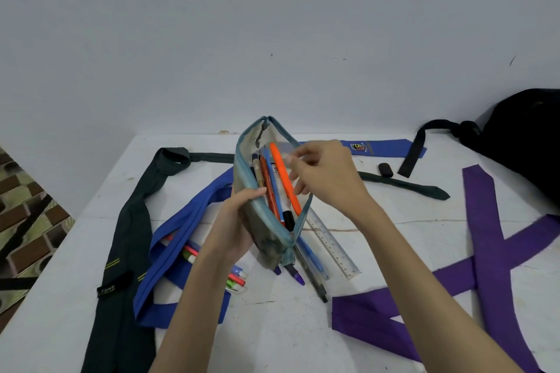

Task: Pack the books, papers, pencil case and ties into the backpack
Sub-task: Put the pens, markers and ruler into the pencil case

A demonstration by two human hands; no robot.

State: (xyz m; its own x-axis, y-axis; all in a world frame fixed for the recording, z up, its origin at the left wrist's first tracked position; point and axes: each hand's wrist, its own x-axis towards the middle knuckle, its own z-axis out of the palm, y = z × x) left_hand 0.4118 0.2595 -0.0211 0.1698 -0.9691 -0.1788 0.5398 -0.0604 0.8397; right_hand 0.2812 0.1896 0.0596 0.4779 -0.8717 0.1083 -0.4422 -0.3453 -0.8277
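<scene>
I see the pencil case at mid-frame, unzipped and raised off the table, pens standing in its mouth. My left hand grips its left wall from below, thumb on the rim. My right hand sits just right of the opening, fingers pinched on a small clear piece above the orange pen. Below the case a ruler and loose pens lie on the table. The blue tie lies lower left, the dark tie further left, the purple tie at lower right. The backpack rests at the right edge.
</scene>
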